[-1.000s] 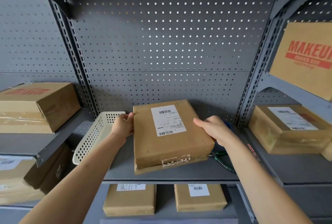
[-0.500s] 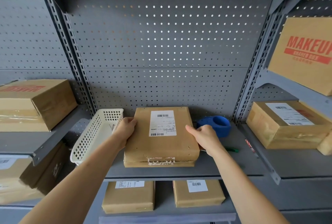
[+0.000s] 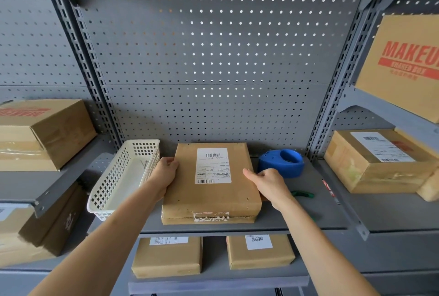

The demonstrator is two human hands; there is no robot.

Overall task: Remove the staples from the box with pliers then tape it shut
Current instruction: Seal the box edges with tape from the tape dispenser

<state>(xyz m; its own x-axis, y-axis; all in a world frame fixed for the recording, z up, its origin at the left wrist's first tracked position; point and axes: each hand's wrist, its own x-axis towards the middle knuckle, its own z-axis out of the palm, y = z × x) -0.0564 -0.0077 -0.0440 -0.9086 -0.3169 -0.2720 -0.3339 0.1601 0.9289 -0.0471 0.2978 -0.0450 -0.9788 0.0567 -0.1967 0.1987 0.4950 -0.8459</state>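
Observation:
A flat brown cardboard box [image 3: 211, 196] with a white shipping label lies flat on the grey middle shelf [image 3: 308, 215]. Small holes dot its top edges, and torn white tape marks its front side. My left hand [image 3: 165, 174] grips the box's left edge. My right hand [image 3: 268, 183] holds the right edge, thumb on top. A blue tape dispenser [image 3: 281, 162] stands just behind my right hand. Green pliers handles [image 3: 303, 194] peek out on the shelf to the right of that hand.
A white plastic basket [image 3: 118, 181] holding a few loose staples sits left of the box. Other cardboard boxes fill the side shelves, including a large one [image 3: 42, 134] at left and a labelled one [image 3: 377, 160] at right. Two more parcels lie on the shelf below.
The box went from tilted and lifted to lying flat on the shelf. Both hands stayed on its edges, and the tape dispenser came into view behind my right hand.

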